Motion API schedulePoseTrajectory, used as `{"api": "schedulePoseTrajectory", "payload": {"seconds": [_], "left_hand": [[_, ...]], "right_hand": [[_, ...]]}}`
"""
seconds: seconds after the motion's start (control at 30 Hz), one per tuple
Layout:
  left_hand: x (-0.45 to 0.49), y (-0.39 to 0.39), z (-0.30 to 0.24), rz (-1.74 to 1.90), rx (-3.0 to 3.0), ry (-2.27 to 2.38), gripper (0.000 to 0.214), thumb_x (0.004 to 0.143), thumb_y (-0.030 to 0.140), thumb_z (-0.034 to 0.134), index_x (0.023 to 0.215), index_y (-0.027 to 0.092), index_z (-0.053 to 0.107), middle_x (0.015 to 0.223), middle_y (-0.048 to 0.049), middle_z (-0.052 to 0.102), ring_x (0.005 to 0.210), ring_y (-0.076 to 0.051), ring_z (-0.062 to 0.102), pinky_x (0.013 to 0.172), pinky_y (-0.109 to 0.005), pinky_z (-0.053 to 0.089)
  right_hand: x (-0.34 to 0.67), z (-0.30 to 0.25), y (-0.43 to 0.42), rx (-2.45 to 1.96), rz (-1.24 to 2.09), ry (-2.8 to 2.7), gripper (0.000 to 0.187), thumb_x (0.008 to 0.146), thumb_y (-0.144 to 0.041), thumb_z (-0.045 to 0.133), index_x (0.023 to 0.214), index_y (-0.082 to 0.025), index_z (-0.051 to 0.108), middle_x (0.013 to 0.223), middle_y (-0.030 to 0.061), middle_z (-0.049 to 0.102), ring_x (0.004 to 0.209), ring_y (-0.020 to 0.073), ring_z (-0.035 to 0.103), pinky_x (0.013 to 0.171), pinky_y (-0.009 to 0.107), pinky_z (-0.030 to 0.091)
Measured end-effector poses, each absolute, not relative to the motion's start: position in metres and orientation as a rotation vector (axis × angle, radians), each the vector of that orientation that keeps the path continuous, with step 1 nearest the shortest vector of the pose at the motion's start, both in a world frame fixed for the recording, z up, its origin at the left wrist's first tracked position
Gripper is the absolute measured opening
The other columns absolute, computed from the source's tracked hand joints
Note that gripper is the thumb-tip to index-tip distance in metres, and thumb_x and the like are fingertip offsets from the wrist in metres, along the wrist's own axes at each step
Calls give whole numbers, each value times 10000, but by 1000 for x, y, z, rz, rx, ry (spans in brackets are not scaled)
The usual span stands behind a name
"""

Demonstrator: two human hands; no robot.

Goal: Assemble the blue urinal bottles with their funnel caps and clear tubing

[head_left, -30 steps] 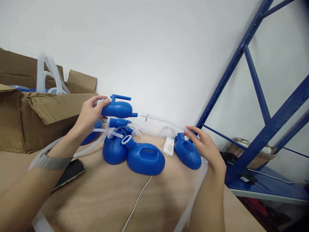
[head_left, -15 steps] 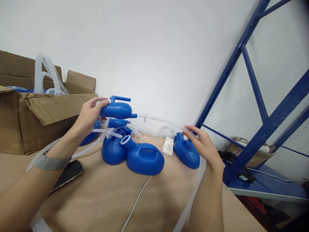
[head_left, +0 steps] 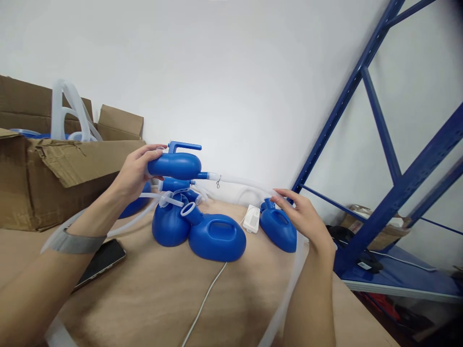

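Note:
Raised above the table, a blue urinal bottle (head_left: 175, 165) lies sideways in my left hand (head_left: 134, 169), whose fingers are closed on its left end. Its handle points up and its nozzle faces right. The end of a translucent tube (head_left: 238, 180), with a small wire clip on it, meets that nozzle; I cannot tell how far it is pushed on. My right hand (head_left: 302, 212) pinches the tube farther along, and the tube hangs down past my forearm. Below stand more urinal bottles (head_left: 217, 238), one of them (head_left: 278, 229) just left of my right hand.
An open cardboard box (head_left: 83, 164) with blue and translucent parts stands at the left. A phone (head_left: 101, 262) lies by my left forearm. A white power adapter (head_left: 251, 219) and cable (head_left: 204, 301) are on the table (head_left: 152, 303). Blue metal shelving (head_left: 379, 120) rises at the right.
The bottle in my left hand has shifted slightly right. The gap between its nozzle and the tube end has closed. My right hand has moved slightly left.

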State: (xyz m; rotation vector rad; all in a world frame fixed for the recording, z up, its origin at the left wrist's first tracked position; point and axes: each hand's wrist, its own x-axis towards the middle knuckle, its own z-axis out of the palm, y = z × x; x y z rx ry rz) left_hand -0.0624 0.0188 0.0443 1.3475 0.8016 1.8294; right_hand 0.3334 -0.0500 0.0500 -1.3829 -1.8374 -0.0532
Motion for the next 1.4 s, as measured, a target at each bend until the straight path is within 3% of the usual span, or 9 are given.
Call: {"api": "schedulePoseTrajectory", "payload": {"seconds": [0.17,0.27,0.4,0.57,0.67,0.8,0.97,1.13,1.4], "left_hand": [[-54,11,45,1766,1405,760,425,736,387,749,1122,214,707,1039,-54,609,709,-164,575,415,-240,508],[-44,4,44,1740,1415,734,452,762,399,726,1180,233,688,1007,-48,613,698,-161,576,445,-235,502],[-37,-2,42,1828,1416,704,452,784,386,699,1215,253,675,1007,-49,664,742,-158,583,514,-205,475],[-30,-10,38,1989,1612,747,381,851,412,667,1212,292,677,1051,-36,703,865,-216,640,651,-281,514],[-24,-19,37,2099,1666,705,299,883,389,655,1163,297,705,997,-16,716,890,-219,653,759,-320,522],[-19,-26,37,2252,1643,724,238,898,391,674,1098,277,732,937,-5,721,885,-208,667,803,-328,512],[-15,-23,32,2404,1677,644,237,912,342,662,1109,238,743,913,-20,732,846,-194,669,776,-325,501],[-4,-24,25,2577,1694,580,275,896,274,668,1162,241,728,931,-13,720,875,-187,666,831,-340,507],[-1,-20,19,2768,1668,428,301,846,273,672,1133,229,752,899,2,702,816,-162,650,789,-313,495]], "right_hand": [[309,51,-51,-1333,-82,-1968,416,955,-497,603,1293,-270,693,1318,76,717,1166,299,673,849,371,578],[287,51,-50,-1334,-160,-2045,381,972,-472,609,1292,-283,694,1181,58,765,970,255,721,853,362,553],[269,53,-52,-1346,-291,-2090,360,958,-448,655,1274,-283,703,905,24,779,748,222,693,747,333,511],[251,55,-62,-1232,-314,-2219,275,1017,-371,584,1253,-277,689,1082,31,790,865,215,723,779,308,485],[238,53,-63,-1250,-469,-2294,180,1026,-274,547,1099,-256,710,1017,30,791,867,213,718,671,281,405],[226,47,-61,-1344,-697,-2209,220,952,-297,635,748,-214,629,714,9,716,596,163,598,542,295,200],[218,44,-60,-1362,-836,-2061,271,929,-290,652,677,-198,616,630,8,674,556,144,544,546,306,144],[211,43,-60,-1505,-851,-1913,378,1033,-321,530,722,-194,702,630,44,697,540,148,555,555,316,153],[200,41,-61,-1552,-767,-1977,225,995,-246,566,919,-226,777,694,63,749,603,194,630,569,326,178]]}}
